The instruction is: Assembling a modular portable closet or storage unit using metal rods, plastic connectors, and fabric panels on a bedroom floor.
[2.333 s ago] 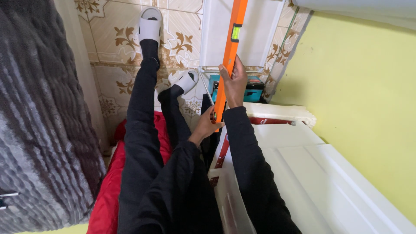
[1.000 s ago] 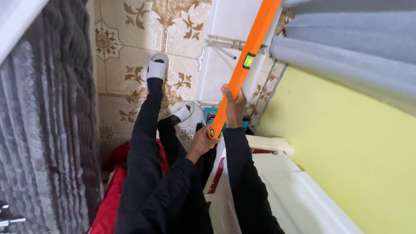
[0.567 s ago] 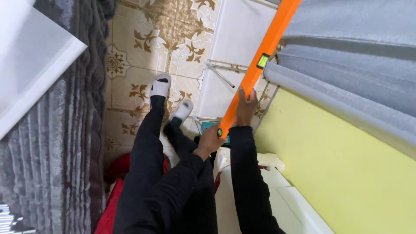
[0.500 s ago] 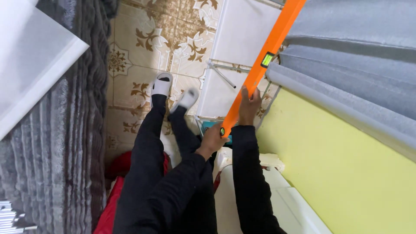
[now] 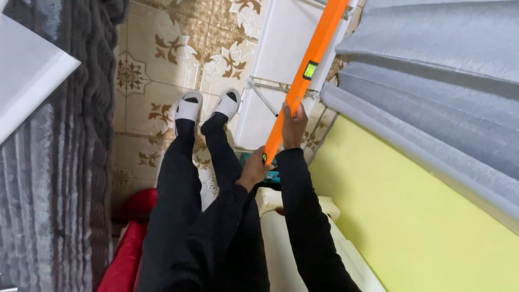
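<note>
I look down at my legs and arms in black sleeves. A long orange spirit level (image 5: 308, 73) with a green vial window runs up and to the right, next to the yellow wall (image 5: 411, 216). My left hand (image 5: 254, 170) grips its lower end. My right hand (image 5: 293, 125) holds it higher up, just below the vial. My feet in white slippers (image 5: 208, 105) stand on a patterned tile floor.
A grey curtain or blind (image 5: 432, 81) hangs over the yellow wall at the right. A white panel (image 5: 275, 70) with a metal bracket stands by the level. A white unit (image 5: 292, 238) lies below my arms. A dark grey textured fabric (image 5: 70, 162) fills the left; something red (image 5: 130, 243) lies low.
The view has swung so the wall and curtain fill more of the right. My feet have come side by side. Both hands keep hold of the level, which leans further right.
</note>
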